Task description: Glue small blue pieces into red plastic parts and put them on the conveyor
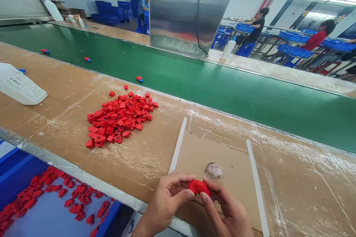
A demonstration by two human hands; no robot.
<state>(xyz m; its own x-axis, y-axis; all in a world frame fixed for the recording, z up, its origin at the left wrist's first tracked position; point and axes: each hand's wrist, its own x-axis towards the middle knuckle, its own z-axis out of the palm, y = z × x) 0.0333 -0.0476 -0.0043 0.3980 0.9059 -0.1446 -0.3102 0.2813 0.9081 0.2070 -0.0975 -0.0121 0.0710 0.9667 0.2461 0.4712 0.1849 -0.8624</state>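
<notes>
the left hand (167,203) and the right hand (226,212) were brought close together, their thumbs and fingertips pinching a red plastic part (199,187) from both sides. the part was held just above a cardboard sheet (219,157) lying on the bench (55,94), and the fingers hid some of its shape. a pale lump (214,170) sat on the sheet just beyond the hands, between two white strips (178,144). farther left on the bench lay a loose pile of red parts (118,118), with a few strays at its edge. at lower left, a blue tray (16,166) held more red parts, scattered across its floor. a white jug (19,83) lay at the bench's left end. beyond the bench ran a green conveyor belt (222,89) with a few red and blue pieces (139,79) on it, and a co-worker (319,36) sat well off among blue crates (293,37).
</notes>
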